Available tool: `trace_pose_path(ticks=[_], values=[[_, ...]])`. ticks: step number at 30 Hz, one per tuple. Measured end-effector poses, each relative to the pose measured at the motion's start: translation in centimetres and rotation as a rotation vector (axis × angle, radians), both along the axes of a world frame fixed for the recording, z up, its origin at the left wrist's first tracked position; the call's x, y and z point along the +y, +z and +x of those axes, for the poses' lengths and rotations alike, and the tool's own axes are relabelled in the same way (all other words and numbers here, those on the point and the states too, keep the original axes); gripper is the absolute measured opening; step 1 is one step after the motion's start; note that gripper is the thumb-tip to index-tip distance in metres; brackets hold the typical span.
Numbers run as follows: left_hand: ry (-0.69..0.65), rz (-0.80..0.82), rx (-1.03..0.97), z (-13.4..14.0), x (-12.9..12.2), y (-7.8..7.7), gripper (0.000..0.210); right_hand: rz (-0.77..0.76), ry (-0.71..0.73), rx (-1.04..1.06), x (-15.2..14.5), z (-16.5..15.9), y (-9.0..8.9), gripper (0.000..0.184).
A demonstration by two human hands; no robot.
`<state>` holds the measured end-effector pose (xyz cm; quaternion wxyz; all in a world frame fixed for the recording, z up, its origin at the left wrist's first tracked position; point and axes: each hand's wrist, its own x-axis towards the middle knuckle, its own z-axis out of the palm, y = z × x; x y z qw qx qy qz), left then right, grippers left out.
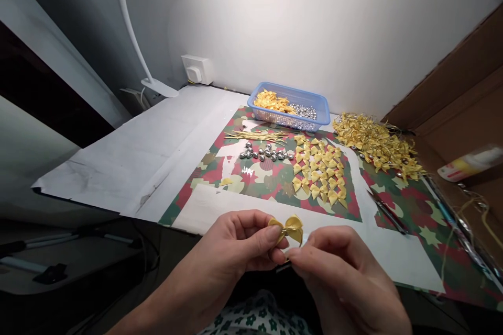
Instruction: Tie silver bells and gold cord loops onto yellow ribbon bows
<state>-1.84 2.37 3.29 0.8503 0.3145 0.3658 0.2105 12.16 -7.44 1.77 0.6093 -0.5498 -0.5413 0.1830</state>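
Note:
Near the table's front edge, my left hand (243,248) pinches a small yellow ribbon bow (294,226) between thumb and fingers. A thin gold cord (285,231) crosses the middle of the bow. Just below and to the right, my right hand (346,269) has its thumb and forefinger closed on what looks like the cord's thin end, mostly covered by the fingertips. Both hands' fingertips nearly meet under the bow. Beyond them lie rows of yellow bows (316,167), several silver bells (268,153) and a bundle of gold cord strips (257,136).
A blue basket (288,90) of yellow bows and silver bells stands against the wall. At right lie a heap of corded bows (379,141), tweezers (387,210) and a white bottle (469,165) by a cardboard box (456,81). A lamp base (160,87) is clamped at back left.

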Motion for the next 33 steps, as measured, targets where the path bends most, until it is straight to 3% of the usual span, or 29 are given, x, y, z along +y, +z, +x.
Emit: trace_pose_path(ticks=[5,12,21,33], values=[[0.026,-0.137,-0.074,-0.29,0.20,-0.28,0.014,-0.036,-0.159,-0.212,0.17,-0.07,-1.52,0.028],[0.049,-0.183,-0.098,-0.09,0.32,-0.61,0.012,-0.007,-0.181,-0.318,0.50,-0.08,-1.37,0.020],[0.057,-0.216,-0.117,-0.07,0.20,-0.82,0.008,-0.015,-0.187,-0.382,0.58,0.00,-1.15,0.017],[0.072,-0.273,-0.123,-0.12,0.36,-0.45,0.012,-0.051,-0.149,-0.310,0.70,-0.12,-1.09,0.016]])
